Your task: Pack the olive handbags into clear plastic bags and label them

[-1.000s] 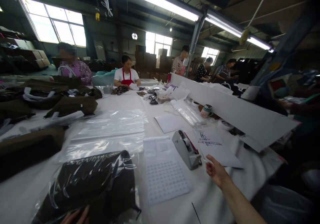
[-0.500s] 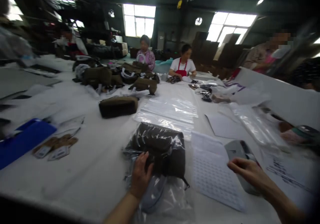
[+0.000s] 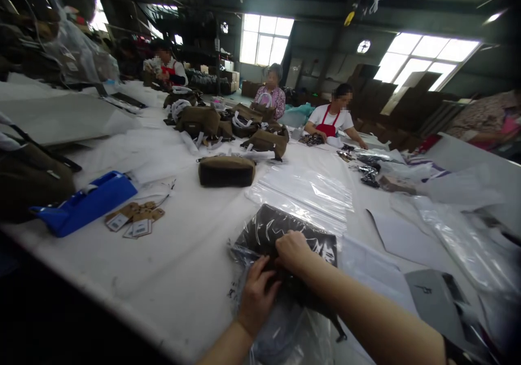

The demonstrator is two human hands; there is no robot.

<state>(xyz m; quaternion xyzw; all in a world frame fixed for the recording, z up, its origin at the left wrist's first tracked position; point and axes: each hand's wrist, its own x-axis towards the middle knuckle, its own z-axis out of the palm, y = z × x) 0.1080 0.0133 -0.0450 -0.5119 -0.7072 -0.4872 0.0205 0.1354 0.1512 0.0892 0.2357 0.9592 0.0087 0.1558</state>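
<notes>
The dark fabric pouch in its clear plastic bag lies on the white-covered bench, just nearer than the stack of empty clear bags. Both hands are pressed on the pouch: the left hand at its near edge, fingers curled onto the plastic, the right hand laid flat on top (nothing is lifted). Bagging appears under way; the bag's open end is judged to need smoothing and closing next.
</notes>
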